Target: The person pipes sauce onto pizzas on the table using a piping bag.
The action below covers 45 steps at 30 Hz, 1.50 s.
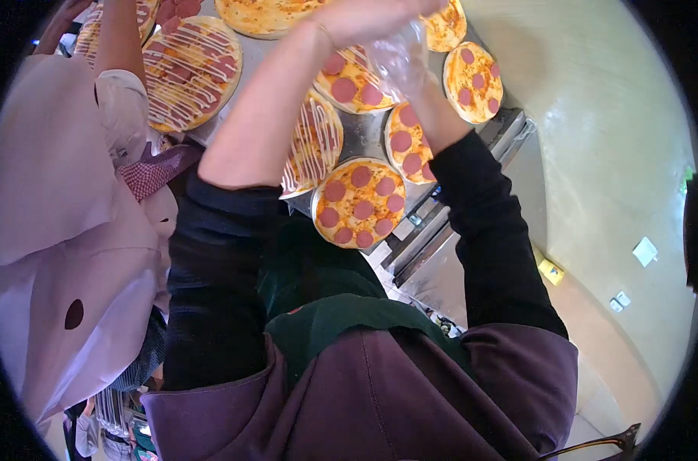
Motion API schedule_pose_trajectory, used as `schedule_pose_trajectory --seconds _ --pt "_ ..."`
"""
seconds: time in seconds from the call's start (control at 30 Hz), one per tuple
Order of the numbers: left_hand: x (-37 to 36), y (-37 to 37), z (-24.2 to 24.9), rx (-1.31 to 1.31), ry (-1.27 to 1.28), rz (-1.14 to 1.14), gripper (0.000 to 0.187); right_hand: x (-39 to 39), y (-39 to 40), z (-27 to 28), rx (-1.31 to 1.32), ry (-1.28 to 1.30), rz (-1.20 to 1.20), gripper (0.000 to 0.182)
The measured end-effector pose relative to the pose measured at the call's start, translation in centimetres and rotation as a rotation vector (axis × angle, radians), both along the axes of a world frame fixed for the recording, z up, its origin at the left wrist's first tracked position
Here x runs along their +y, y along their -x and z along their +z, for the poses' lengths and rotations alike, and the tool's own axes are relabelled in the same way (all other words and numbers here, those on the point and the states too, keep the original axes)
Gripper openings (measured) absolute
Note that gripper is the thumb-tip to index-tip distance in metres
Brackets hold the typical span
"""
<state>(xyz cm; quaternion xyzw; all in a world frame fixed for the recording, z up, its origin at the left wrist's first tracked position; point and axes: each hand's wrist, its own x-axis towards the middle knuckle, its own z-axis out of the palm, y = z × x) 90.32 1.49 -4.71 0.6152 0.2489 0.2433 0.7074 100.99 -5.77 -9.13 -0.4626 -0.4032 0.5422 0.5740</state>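
Note:
Clear, crumpled plastic, looking like a bag with something whitish in it (399,60), is over a sausage-slice pizza (344,89) partly striped with white sauce. My right hand (420,75) is at the plastic and appears closed on it, its fingers mostly hidden. From the left, my left hand (380,17) reaches across just above the plastic. Its fingers are blurred and partly cut off by the top edge. Below lie a pizza with sausage slices and no stripes (361,203) and a white-striped pizza (315,142). Another sliced-sausage pizza (409,146) is partly behind my right forearm.
The pizzas rest on a metal surface (358,137). A small sausage pizza (473,83) sits near its right edge. At the left, a co-worker in pale clothes (57,177) reaches by a large striped pizza (191,75). A plain-topped pizza (264,17) lies at the top.

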Motion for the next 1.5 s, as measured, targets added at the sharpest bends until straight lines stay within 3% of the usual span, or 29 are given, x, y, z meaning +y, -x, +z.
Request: schedule_pose_trajectory --seconds 0.07,0.13,0.17,0.2,0.27,0.33,0.37,0.4,0.47,0.5,0.63,0.7,0.83,0.93,0.97,1.03,1.07,1.13,1.17,1.2,1.27,1.3,1.37,1.4,1.47,1.5 --pt "0.9 2.5 3.3 0.013 0.029 0.104 0.034 3.2 1.4 -2.1 -0.027 -0.096 0.038 0.018" --pt "2.2 3.6 2.8 -0.08 -0.03 0.081 0.032 6.9 3.2 -4.0 0.547 -0.067 0.018 0.017" --pt "2.8 3.9 2.5 -0.181 -0.089 0.055 0.031 6.8 2.9 -3.8 -0.424 -0.272 0.016 0.019" --pt "2.5 4.2 3.2 -0.181 -0.09 0.056 0.031 6.2 2.2 -3.7 -0.424 -0.274 0.017 0.019" --pt "1.1 5.0 5.2 -0.099 0.12 -0.049 0.024 3.9 -0.6 -4.5 -0.059 -0.196 0.153 0.025" --pt "-0.2 0.5 1.0 -0.288 -0.123 0.135 0.021 1.3 -3.3 -5.3 0.301 -0.105 0.285 0.033" --pt "-1.3 -0.5 0.1 -0.295 -0.12 0.137 0.021 0.5 -3.9 -5.1 0.48 -0.055 0.347 0.037" --pt "-2.2 -1.3 -0.4 -0.265 -0.072 0.104 0.025 -0.7 -3.5 -3.5 0.473 -0.051 0.348 0.037" --pt "-3.2 -1.9 -0.8 -0.239 -0.022 0.07 0.03 -3.0 -2.2 0.6 0.447 0.273 -0.088 0.009" --pt "-3.5 -2.1 -0.8 -0.212 -0.045 0.062 0.03 -3.4 -2.0 0.3 0.265 0.133 -0.07 0.009" --pt "-2.1 -0.2 -0.2 -0.06 -0.027 0.049 0.03 -2.0 -1.2 -0.3 0.158 0.155 -0.01 0.015" --pt "-0.8 1.8 1.7 -0.077 0.025 0.052 0.025 0.8 -0.5 -2.0 -0.5 -0.073 0.07 0.019" --pt "0.0 4.1 4.3 -0.191 0.046 0.145 0.02 3.5 3.2 -2.2 -0.278 -0.196 0.038 0.02" --pt "-2.3 4.5 6.7 -0.137 0.201 0.125 0.019 2.1 1.0 -1.7 -0.93 -0.065 0.089 0.025" --pt "-2.2 3.4 5.0 -0.145 0.201 0.127 0.019 1.2 0.4 -1.6 -0.938 -0.066 0.092 0.025" --pt "-2.4 0.4 -0.3 -0.053 0.028 0.054 0.029 -1.4 -0.3 -0.8 0.52 0.15 0.011 0.028" --pt "-3.2 -0.4 -0.5 -0.06 0.032 0.057 0.029 -2.5 -1.0 -0.9 0.513 0.154 0.012 0.028" --pt "-4.5 -1.5 -0.5 -0.209 0.016 0.04 0.029 -4.2 -1.6 -0.6 0.145 0.032 -0.03 0.031" --pt "-4.4 -1.9 -1.0 -0.21 -0.002 0.026 0.031 -4.4 -1.8 -0.5 -0.496 -0.136 -0.055 0.027" --pt "-4.4 -1.7 -1.0 -0.212 -0.001 0.023 0.031 -4.1 -1.5 0.0 -0.498 -0.134 -0.058 0.027" --pt "-3.7 -0.5 -0.7 -0.198 0.13 0.095 0.032 -3.2 -0.1 0.6 0.187 0.215 -0.065 0.023" --pt "-2.9 0.4 -0.2 -0.191 0.129 0.096 0.032 -2.3 0.4 0.5 0.195 0.214 -0.064 0.023" --pt "-1.0 2.3 0.9 -0.256 0.028 0.036 0.019 0.2 1.0 -0.7 -1.023 -0.104 0.111 0.019" --pt "-0.6 3.1 1.5 -0.251 0.026 0.035 0.019 0.9 1.9 -1.5 -1.018 -0.105 0.108 0.019" --pt "-0.5 4.3 2.4 -0.356 0.096 0.071 0.022 2.6 3.5 -3.2 0.172 -0.015 0.092 0.019" --pt "-0.5 4.5 2.4 -0.354 0.088 0.069 0.022 3.3 2.0 -6.1 0.256 -0.015 0.195 0.027"
